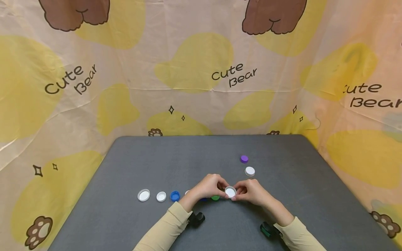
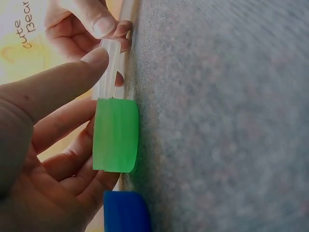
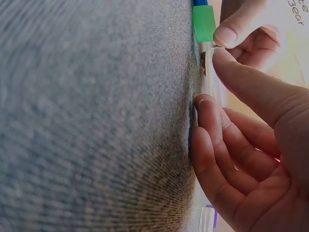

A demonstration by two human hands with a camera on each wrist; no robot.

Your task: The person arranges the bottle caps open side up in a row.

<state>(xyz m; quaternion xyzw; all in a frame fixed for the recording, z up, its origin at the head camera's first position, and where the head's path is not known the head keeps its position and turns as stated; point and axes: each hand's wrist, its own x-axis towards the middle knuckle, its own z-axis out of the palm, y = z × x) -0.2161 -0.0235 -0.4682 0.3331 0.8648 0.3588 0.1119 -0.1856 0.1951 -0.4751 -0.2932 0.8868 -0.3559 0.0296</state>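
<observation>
Both hands meet at a round white cap (image 1: 230, 192) with a translucent rim, just above the grey table. My left hand (image 1: 208, 186) pinches its left side; in the left wrist view the thumb presses on the clear rim (image 2: 107, 72). From the other side my right hand (image 1: 252, 191) grips the same cap, thumb near, curled fingers behind it. Right beside this cap, by the left hand's fingers, stands a green cap (image 2: 116, 137). A dark blue cap (image 2: 126, 212) follows it, mostly hidden behind the left hand in the head view.
Leftward, the row goes on with a blue cap (image 1: 175, 196), a small white cap (image 1: 161, 196) and a clear-rimmed cap (image 1: 143, 195). Another white one is mostly covered by the left hand. Behind the right hand lie a white cap (image 1: 250, 171) and a purple cap (image 1: 244, 159).
</observation>
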